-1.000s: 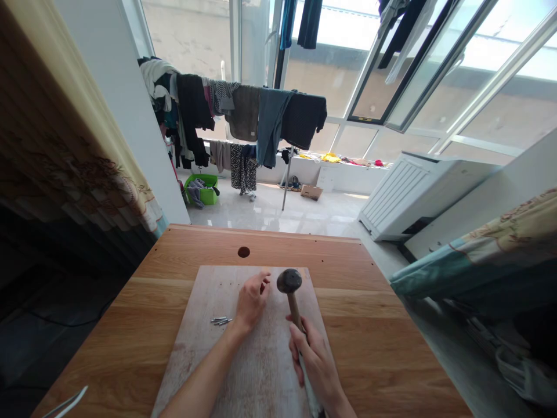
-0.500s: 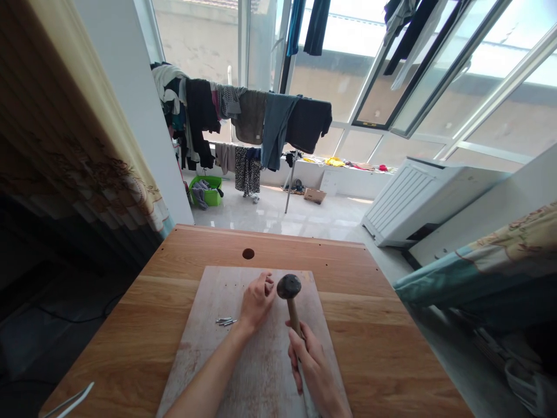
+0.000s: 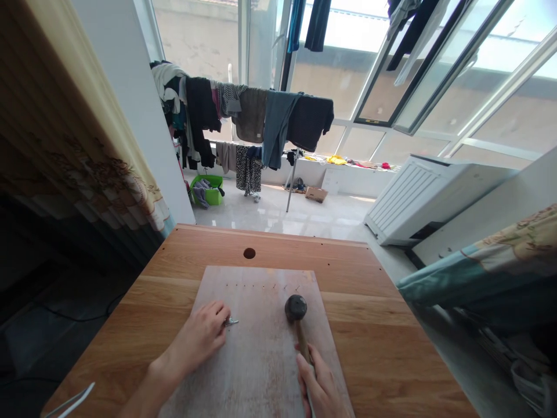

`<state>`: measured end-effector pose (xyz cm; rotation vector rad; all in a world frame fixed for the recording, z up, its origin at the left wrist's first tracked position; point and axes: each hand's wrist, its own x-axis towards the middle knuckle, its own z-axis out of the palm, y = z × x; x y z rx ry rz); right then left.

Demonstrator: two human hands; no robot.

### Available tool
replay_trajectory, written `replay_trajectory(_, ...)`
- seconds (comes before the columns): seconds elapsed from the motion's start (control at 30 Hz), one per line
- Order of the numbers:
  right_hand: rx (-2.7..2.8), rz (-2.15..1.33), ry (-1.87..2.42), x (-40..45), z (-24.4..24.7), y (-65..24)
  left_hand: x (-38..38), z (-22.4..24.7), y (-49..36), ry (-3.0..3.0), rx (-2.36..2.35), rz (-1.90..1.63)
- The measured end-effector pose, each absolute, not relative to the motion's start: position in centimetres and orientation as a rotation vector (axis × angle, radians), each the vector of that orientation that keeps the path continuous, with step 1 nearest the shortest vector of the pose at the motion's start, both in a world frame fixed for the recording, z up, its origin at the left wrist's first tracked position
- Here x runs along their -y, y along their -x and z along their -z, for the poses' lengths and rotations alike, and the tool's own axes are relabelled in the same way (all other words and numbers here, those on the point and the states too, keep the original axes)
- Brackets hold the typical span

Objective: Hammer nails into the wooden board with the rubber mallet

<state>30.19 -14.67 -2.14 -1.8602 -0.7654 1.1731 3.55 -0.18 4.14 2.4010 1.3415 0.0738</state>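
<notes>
My left hand rests on the left part of a pale, worn board. Its fingers are curled closed at a small pile of silvery nails, whose ends poke out to the right of the fingertips. How many nails the fingers pinch is hidden. In my right hand is a mallet with a dark round head and a wooden handle, held above the board's right side. Along the board's far edge runs a row of small marks, with a few nails standing at its right end.
The board lies on a wooden table with a round hole near its far edge. A white pointed object shows at the lower left. Beyond are a drying rack with clothes, a green basket and curtains at both sides.
My left hand has moved left and nearer, from the far part of the board to the nail pile. The mallet in my right hand has come lower and slightly right.
</notes>
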Motion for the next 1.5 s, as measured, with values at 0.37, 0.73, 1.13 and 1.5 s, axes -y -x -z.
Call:
replay_trajectory(0.37, 0.725, -1.110, 1.971, 14.9, 0.8, -29.4, -0.7, -3.6, -5.5, -2.608, -1.347, 0.217)
replay_trajectory(0.73, 0.714, -1.090, 1.966, 14.7, 0.9, -29.3, -1.9, -4.9, -5.7, -2.399, -1.300, -0.035)
replay_trajectory(1.13, 0.764, -1.175, 1.941, 14.1, -0.7, -29.0, -5.1, -0.4, -12.2, -1.915, -1.249, -0.795)
replay_trajectory(1.5, 0.763, -1.179, 1.899, 14.3, 0.2, -29.2, -5.5, 2.1, -13.8, -1.895, -1.308, -0.942)
